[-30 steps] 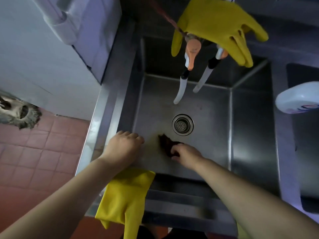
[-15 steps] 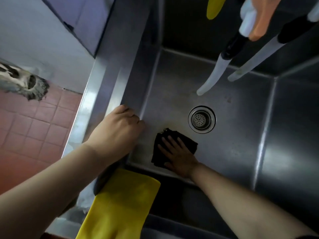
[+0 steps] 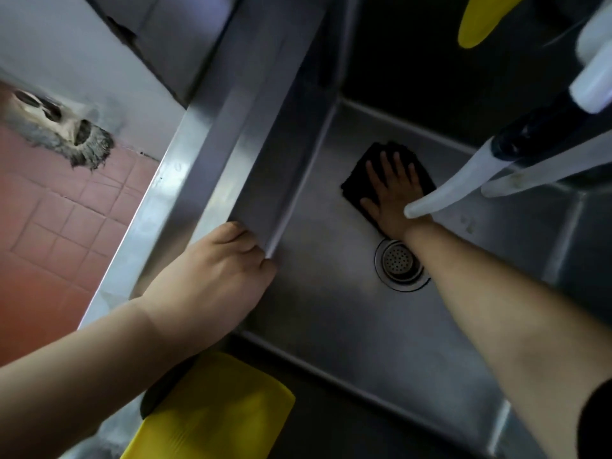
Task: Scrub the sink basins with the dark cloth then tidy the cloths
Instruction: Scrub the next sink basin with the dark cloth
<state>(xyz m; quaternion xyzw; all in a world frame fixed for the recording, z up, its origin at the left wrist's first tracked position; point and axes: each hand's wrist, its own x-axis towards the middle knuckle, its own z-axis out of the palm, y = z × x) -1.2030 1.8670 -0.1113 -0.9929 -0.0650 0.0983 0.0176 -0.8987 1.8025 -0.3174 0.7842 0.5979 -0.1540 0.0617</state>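
Observation:
A dark cloth [image 3: 356, 182] lies flat on the floor of the steel sink basin [image 3: 331, 293], near its far left corner. My right hand [image 3: 392, 190] presses on the cloth with fingers spread, beyond the round drain [image 3: 399, 263]. My left hand [image 3: 215, 276] curls over the basin's left rim, fingers bent over the edge. A white spout hides part of my right wrist.
Two white tap spouts with black collars [image 3: 463, 183] hang over the basin at the right. A yellow rubber glove [image 3: 212, 415] drapes over the near rim; another yellow glove tip [image 3: 480, 18] hangs at the top. Red floor tiles [image 3: 49, 233] lie left of the sink.
My right hand has slid the dark cloth from in front of the drain to the far left part of the basin floor. My head has moved closer. The left hand stays on the rim.

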